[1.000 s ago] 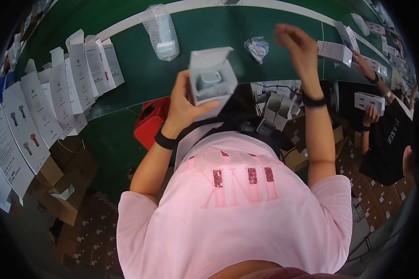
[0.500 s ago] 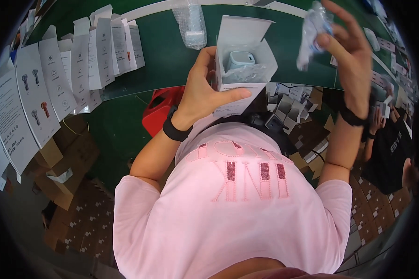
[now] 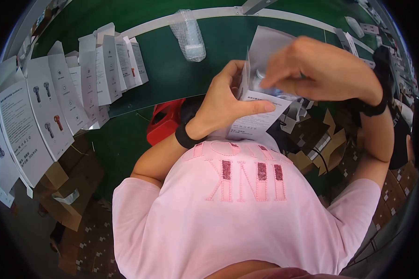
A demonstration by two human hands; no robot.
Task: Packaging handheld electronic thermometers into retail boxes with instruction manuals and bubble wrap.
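Note:
My left hand (image 3: 226,100) is closed around a white carton (image 3: 258,118), thumb across its printed front, the box tilted with its lid flap raised. Over the open top my right hand (image 3: 319,69) is bent, its curled fingers at the mouth of the box and somewhat blurred. Beneath those fingers shows part of a clear plastic bag (image 3: 287,94) with something bluish in it. My right hand hides most of what lies inside the carton. On the green table beyond my left hand lies a bubble-wrapped light-coloured item (image 3: 191,39).
Several opened white cartons (image 3: 44,111) stand in a row on the left. A red plastic stool or crate (image 3: 163,123) is below the table's edge (image 3: 149,103). Brown cardboard boxes (image 3: 63,195) stand lower left, and an open one (image 3: 323,144) lower right. Another person's dark clothing (image 3: 399,149) shows at the right.
My right hand has brought the small plastic bag from the right down to the carton's mouth. The carton and my left hand now appear further right and lower, with the whole view shifted.

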